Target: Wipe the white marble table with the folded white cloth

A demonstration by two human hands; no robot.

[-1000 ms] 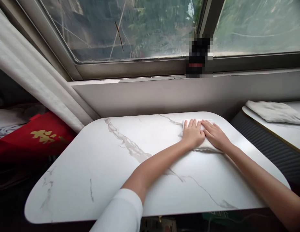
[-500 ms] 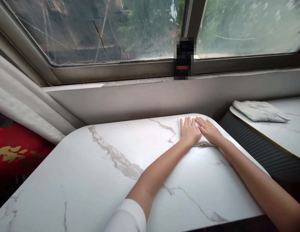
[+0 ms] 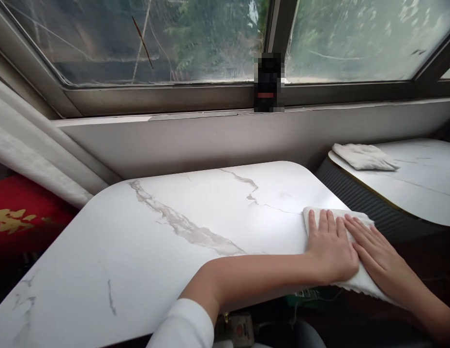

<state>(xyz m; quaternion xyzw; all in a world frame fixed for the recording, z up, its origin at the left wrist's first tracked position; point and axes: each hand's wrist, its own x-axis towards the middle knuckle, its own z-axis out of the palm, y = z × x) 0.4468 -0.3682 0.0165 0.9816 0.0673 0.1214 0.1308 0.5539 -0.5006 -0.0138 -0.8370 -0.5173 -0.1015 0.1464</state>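
Observation:
A white cloth [image 3: 365, 281] lies at the right edge of the white marbled table [image 3: 145, 270], partly overhanging the near edge. My left hand [image 3: 330, 249] presses flat on it, fingers stretched out. Beside it my right hand [image 3: 381, 253] also rests flat on the cloth with fingers extended, its thumb side close against the left hand. Neither hand grips the cloth; both are open on top of it.
A second marbled table [image 3: 428, 179] with dark ribbed sides stands to the right, a folded white cloth [image 3: 365, 157] on it. Behind are a window sill [image 3: 196, 116] and a blurred-out dark object [image 3: 269, 82]. At left hang a pale curtain [image 3: 39, 140] and red fabric [image 3: 25, 217].
Both hands and the cloth under them have slid from the table's far right corner toward me and to the right edge. The view has shifted slightly to the right.

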